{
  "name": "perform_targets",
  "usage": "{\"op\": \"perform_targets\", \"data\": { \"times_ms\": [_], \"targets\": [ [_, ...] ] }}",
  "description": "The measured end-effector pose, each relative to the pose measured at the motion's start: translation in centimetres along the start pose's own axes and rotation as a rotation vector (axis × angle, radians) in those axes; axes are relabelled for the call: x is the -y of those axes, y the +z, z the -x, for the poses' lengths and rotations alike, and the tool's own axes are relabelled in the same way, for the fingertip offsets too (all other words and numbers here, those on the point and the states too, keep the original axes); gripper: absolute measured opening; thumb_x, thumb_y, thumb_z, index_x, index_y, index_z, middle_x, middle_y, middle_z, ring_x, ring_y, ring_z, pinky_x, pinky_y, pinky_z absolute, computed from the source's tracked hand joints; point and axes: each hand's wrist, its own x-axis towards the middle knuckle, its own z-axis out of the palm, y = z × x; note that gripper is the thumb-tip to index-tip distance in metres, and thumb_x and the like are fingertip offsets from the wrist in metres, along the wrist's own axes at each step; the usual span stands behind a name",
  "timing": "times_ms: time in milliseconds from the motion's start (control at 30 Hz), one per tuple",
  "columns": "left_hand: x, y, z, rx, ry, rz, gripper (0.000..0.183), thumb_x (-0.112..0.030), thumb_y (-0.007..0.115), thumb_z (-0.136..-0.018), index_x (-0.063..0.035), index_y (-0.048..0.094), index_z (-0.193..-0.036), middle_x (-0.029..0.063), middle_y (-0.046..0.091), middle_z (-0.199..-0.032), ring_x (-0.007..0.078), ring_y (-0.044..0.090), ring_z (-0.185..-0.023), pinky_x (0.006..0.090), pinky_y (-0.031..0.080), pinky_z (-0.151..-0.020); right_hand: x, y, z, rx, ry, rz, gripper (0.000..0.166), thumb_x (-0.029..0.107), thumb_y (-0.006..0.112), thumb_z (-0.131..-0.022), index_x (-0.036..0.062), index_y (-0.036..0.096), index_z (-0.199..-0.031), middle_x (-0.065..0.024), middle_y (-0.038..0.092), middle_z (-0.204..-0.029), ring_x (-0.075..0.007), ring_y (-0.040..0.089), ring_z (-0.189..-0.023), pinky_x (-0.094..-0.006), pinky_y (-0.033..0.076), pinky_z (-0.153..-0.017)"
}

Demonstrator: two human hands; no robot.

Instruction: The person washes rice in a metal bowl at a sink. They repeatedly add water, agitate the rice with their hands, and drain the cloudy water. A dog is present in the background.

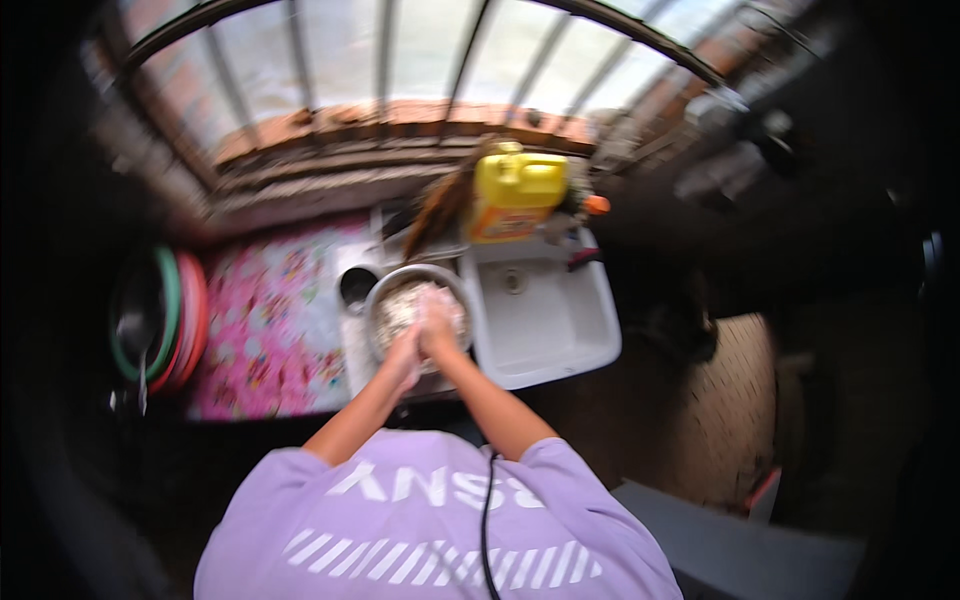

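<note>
A round metal bowl (375,294) holds a pale, crumbly or grainy mass (395,307). Over the bowl my left hand (405,351) and my right hand (437,319) are pressed close together, the right one reaching farther in, against the pale mass. Blur hides the fingers, so whether they close on any of it cannot be told. Just left of the bowl is a dark round opening of a cup or container (358,286). The white sink basin (540,326) adjoins the bowl on the right, with its drain visible.
Behind the basin stands a yellow plastic jug (521,184), beside a brown brush-like bundle (439,214). A pink floral cloth (270,322) covers the left counter. Green and red plastic basins (171,315) lean at its left end. A barred window (382,75) lies beyond.
</note>
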Motion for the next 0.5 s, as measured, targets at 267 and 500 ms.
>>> {"op": "perform_targets", "data": {
  "times_ms": [267, 500],
  "targets": [
    [0.7, -1.1, -1.4, 0.012, -0.068, -0.218, 0.026, -0.021, 0.054, -0.085, -0.0049, 0.059, -0.104, 0.0069, 0.063, -0.098, 0.0182, 0.062, -0.085, 0.0287, 0.051, -0.067, -0.8, 1.7, 1.7, 0.006, 0.036, 0.229, 0.04, 0.017, 0.044, -0.084, 0.001, 0.047, -0.121, -0.0192, 0.051, -0.119, -0.0332, 0.049, -0.111, -0.0435, 0.041, -0.092],
    [-1.2, -0.2, -0.6, -0.04, -0.038, -0.229, 0.033, -0.032, 0.045, -0.094, -0.004, 0.059, -0.103, 0.0083, 0.064, -0.093, 0.0214, 0.063, -0.079, 0.0336, 0.052, -0.065, 4.0, -1.4, 2.2, 0.09, 0.088, 0.154, 0.037, 0.014, 0.042, -0.086, 0.0058, 0.046, -0.121, -0.018, 0.057, -0.105, -0.0326, 0.055, -0.102, -0.042, 0.048, -0.081]
  ]
}}
